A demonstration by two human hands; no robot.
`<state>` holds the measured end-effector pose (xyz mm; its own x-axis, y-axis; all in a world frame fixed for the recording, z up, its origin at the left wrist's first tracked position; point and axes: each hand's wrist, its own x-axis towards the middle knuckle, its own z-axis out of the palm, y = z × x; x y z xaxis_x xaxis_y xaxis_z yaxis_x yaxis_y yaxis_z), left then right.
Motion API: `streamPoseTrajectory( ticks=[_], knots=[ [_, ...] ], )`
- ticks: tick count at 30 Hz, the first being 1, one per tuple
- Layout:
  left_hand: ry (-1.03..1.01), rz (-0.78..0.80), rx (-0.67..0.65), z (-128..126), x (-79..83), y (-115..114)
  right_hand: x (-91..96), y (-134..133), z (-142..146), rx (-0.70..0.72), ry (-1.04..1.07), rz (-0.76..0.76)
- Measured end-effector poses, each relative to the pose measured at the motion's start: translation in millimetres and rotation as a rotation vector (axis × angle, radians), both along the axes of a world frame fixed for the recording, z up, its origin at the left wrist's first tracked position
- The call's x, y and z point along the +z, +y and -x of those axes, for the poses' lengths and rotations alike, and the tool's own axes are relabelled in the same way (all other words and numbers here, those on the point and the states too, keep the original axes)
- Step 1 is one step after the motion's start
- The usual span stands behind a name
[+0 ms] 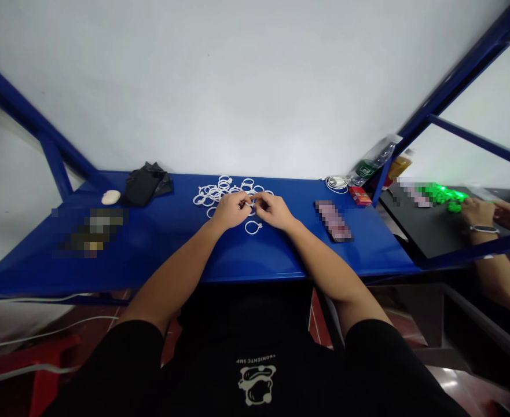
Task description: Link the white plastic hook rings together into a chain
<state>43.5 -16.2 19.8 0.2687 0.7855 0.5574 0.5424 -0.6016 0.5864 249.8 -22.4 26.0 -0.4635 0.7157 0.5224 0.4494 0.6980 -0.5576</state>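
My left hand (232, 209) and my right hand (274, 209) meet over the blue table (172, 249), fingers pinched together on a small white ring (250, 203) between them. Just behind them lies a loose pile of several white rings (220, 190). One more white ring (253, 227) lies flat on the table right in front of my hands.
A black pouch (144, 184) and a pale oval object (110, 197) lie at the back left. At the back right sit a coiled white cable (336, 183), a red box (359, 196) and bottles (374, 159). On the right another person's hands (493, 215) work at a black table with green parts (443, 196).
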Motion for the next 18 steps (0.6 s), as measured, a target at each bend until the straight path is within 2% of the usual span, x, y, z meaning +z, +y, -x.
streamPoseTrajectory(
  ticks=[11, 18],
  knots=[
    [0.055, 0.035, -0.001, -1.1, 4.8, 0.2, 0.4, -1.1, 1.8, -0.001, 0.022, 0.104],
    [0.150, 0.098, 0.001, 1.9, 5.7, 0.5, 0.2, -0.5, 0.8, 0.008, -0.003, 0.086]
  ],
)
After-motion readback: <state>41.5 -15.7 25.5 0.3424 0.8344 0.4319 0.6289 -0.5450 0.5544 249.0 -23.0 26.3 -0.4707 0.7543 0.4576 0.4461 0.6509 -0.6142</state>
